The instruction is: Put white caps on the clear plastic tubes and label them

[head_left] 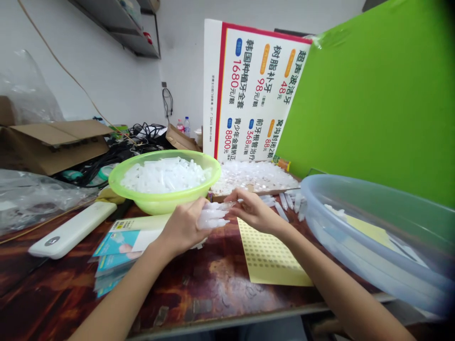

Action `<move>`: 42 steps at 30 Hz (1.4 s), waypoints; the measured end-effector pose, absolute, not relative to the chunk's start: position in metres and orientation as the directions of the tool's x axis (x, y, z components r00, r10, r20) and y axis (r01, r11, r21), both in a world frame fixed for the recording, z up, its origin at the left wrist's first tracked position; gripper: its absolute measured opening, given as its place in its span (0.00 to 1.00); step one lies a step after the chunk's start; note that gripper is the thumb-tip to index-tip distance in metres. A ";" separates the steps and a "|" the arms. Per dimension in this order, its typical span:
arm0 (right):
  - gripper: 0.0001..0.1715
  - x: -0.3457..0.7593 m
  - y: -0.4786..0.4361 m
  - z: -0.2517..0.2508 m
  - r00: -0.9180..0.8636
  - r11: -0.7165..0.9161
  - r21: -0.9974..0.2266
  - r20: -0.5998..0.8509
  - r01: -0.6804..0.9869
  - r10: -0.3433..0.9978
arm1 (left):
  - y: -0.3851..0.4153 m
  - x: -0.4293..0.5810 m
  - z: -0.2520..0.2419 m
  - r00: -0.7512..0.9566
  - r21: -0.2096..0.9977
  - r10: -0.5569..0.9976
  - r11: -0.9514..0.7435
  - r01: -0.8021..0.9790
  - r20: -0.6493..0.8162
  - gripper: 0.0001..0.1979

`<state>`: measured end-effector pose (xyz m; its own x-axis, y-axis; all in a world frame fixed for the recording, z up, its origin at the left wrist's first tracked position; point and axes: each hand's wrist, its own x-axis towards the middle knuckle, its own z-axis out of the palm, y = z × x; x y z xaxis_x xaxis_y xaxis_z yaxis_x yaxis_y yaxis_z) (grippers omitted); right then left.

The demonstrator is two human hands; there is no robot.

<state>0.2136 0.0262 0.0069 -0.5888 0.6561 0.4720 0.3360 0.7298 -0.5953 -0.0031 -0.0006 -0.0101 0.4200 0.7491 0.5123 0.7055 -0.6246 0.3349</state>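
Note:
My left hand (pixel 185 226) is closed round a small bundle of translucent white plastic tubes (pixel 215 219) with narrow pointed tips facing right. At those tips, the thumb and fingers of my right hand (pixel 249 208) are pinched together; a small clear piece seems to be between them, too small to make out. Below my right forearm lies a yellow sheet of round stickers (pixel 270 255) in rows. Behind my left hand stands a lime-green basin (pixel 159 201) heaped with similar white tubes (pixel 167 174). Several loose tubes (pixel 283 201) lie on the table beyond my right hand.
A shallow cardboard tray of small white pieces (pixel 254 176) sits at the back. A large clear-blue tub (pixel 355 237) stands right, before a green board (pixel 373 104). Printed teal packets (pixel 113 251) and a white power bank (pixel 73 229) lie left on the dark table (pixel 213 293).

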 end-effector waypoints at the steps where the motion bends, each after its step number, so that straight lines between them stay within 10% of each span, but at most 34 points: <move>1: 0.09 0.212 0.027 0.006 -0.593 0.752 -0.547 0.486 0.367 0.642 | -0.001 -0.002 -0.010 0.428 0.318 0.744 -0.628 0.710 0.514 0.13; 5: 0.21 0.210 0.031 0.002 -0.582 0.759 -0.451 0.488 0.470 0.650 | -0.003 -0.001 -0.005 0.448 0.266 0.733 -0.631 0.729 0.511 0.12; 10: 0.13 0.215 0.030 0.003 -0.534 0.763 -0.553 0.556 0.335 0.637 | 0.000 -0.009 0.000 0.383 0.334 0.761 -0.597 0.729 0.523 0.14; 21: 0.09 0.213 0.028 0.004 -0.617 0.850 -0.289 0.591 0.440 0.520 | -0.003 -0.014 0.007 0.477 0.229 0.698 -0.662 0.713 0.534 0.11; 30: 0.12 0.212 0.013 0.012 -0.591 0.817 -0.474 0.572 0.327 0.569 | -0.009 -0.016 0.010 0.419 0.286 0.691 -0.663 0.692 0.589 0.12; 42: 0.10 0.213 0.012 0.008 -0.613 0.834 -0.116 0.624 0.540 0.484 | -0.018 -0.014 0.011 0.462 0.352 0.733 -0.659 0.665 0.499 0.09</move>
<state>0.2127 0.0122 0.0081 -0.6133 0.4844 0.6239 0.5399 0.8336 -0.1165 -0.0136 -0.0175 0.0114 0.4618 0.7332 0.4991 0.6651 -0.6586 0.3520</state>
